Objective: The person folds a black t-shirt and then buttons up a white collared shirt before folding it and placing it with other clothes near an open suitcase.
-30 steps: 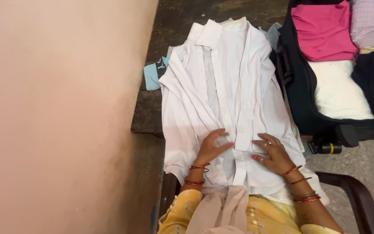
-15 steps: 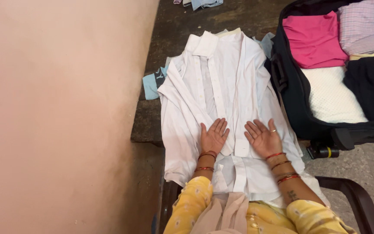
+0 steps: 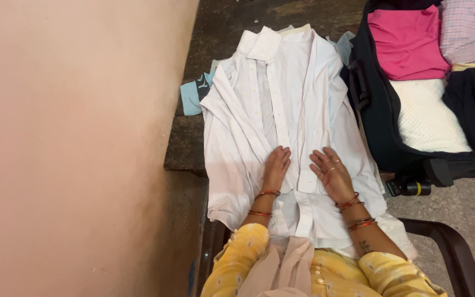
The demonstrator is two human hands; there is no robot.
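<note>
- The white shirt (image 3: 281,126) lies spread face-up, collar at the far end, its near hem over the person's lap.
- The left hand (image 3: 276,168) rests flat on the placket, fingers straight, gripping nothing, pressing the cloth smooth.
- The right hand (image 3: 333,176) lies open just right of it, holding nothing.
- An open suitcase (image 3: 377,121) of folded clothes sits at the right.

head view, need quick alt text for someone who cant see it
Both hands, left hand and right hand, rest flat on a white shirt spread out in front of a seated person. An open suitcase of folded clothes sits to the right, a pale wall to the left.
</note>
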